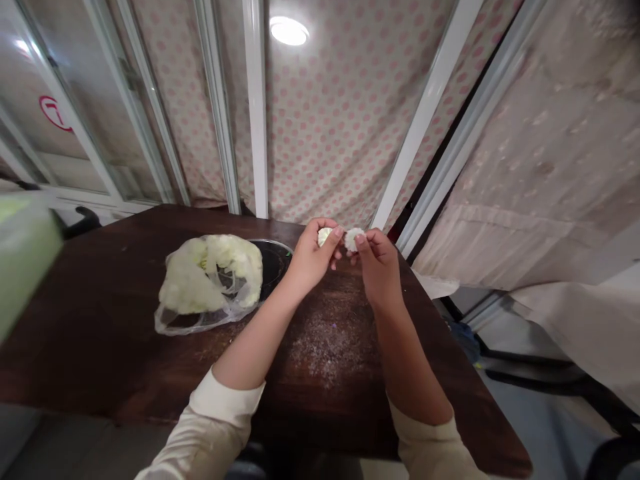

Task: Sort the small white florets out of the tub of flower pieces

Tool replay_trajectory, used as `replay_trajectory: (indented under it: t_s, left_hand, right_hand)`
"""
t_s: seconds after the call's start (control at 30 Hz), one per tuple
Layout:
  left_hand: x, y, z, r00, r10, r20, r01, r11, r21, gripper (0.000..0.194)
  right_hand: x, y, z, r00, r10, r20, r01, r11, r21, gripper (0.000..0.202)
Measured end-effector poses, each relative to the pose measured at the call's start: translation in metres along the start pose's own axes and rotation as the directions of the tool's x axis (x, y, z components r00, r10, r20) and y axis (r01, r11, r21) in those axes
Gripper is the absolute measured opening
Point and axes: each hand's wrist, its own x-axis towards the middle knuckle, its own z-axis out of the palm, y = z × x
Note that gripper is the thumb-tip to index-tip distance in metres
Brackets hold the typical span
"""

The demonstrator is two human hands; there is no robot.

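Observation:
Above the far right part of the dark wooden table (110,340), my two hands are raised close together. My left hand (316,252) is closed around a small pale yellow-white ribbed round piece (324,235), partly covered by the fingers. Between thumb and fingers, my right hand (381,261) pinches a small white disc with a scalloped edge (353,238). A narrow gap shows between the two pieces; their exact kind is not clear. Left of my hands lies an open clear plastic bag (187,283) filled with pale yellow-green pieces.
A round black tray-like object (276,263) with a light rim sits behind the bag. White flecks (325,347) are scattered on the tabletop between my forearms. A blurred light-green object (23,257) stands at the left edge. Dotted curtains (330,133) and window frames rise beyond the table.

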Motion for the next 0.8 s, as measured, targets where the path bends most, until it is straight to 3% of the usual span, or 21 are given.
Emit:
replay_trajectory:
  t_s: [0.2, 0.37, 0.53, 0.7, 0.8]
  left_hand:
    - [0.006, 0.002, -0.014, 0.998, -0.059, 0.012, 0.059, 0.998, 0.016, 0.009]
    - [0.009, 0.003, -0.021, 0.995, -0.09, 0.045, 0.087, 0.994, 0.063, 0.014]
    - [0.012, -0.005, -0.022, 0.99, -0.105, 0.091, 0.091, 0.985, 0.149, 0.027]
    - [0.011, -0.008, -0.025, 0.979, -0.108, 0.172, 0.06, 0.963, 0.262, 0.04]
    - [0.01, -0.005, -0.025, 0.968, -0.133, 0.212, 0.055, 0.939, 0.339, 0.043]
  right_hand:
    - [0.007, 0.008, -0.004, 0.994, 0.045, -0.101, -0.034, 0.994, 0.103, 0.023]
    - [0.008, 0.013, 0.001, 0.995, 0.1, -0.006, -0.097, 0.978, 0.186, 0.023]
    - [0.01, 0.015, 0.004, 0.984, 0.172, 0.05, -0.179, 0.952, 0.248, 0.011]
    - [0.009, 0.013, 0.002, 0.968, 0.239, 0.076, -0.249, 0.95, 0.185, 0.018]
    - [0.007, 0.012, 0.003, 0.954, 0.211, 0.211, -0.232, 0.969, 0.081, 0.026]
